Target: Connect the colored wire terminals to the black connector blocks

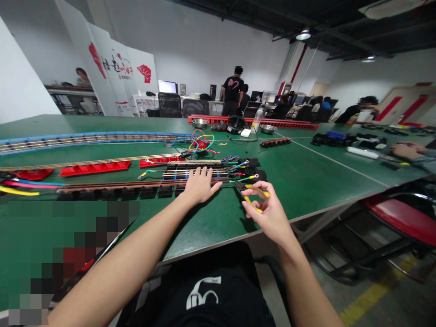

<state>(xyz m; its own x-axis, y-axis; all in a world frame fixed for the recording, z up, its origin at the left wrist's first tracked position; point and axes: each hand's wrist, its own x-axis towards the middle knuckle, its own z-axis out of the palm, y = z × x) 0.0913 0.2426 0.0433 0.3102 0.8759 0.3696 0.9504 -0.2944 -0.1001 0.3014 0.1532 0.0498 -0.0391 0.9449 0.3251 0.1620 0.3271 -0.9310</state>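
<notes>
My left hand point(200, 185) lies with fingers spread on the brown and black track strips point(150, 184), close to their right end. In my right hand point(264, 206) are yellow-handled pliers point(255, 198), their dark jaws pointing left toward the strip's end. Coloured wires with ring terminals point(250, 177) stick out to the right of the strips, beside black connector blocks point(261, 175). A short green wire point(147, 173) with a ring terminal lies left of my left hand. Whether the jaws touch a wire is too small to tell.
Blue track point(136, 136) and red trays point(95, 168) lie behind on the green table point(204, 227). Metal bowls point(200, 123) and a bottle point(256, 120) stand farther back. A co-worker's hands point(407, 150) are at the right; a red stool point(405, 218) stands below.
</notes>
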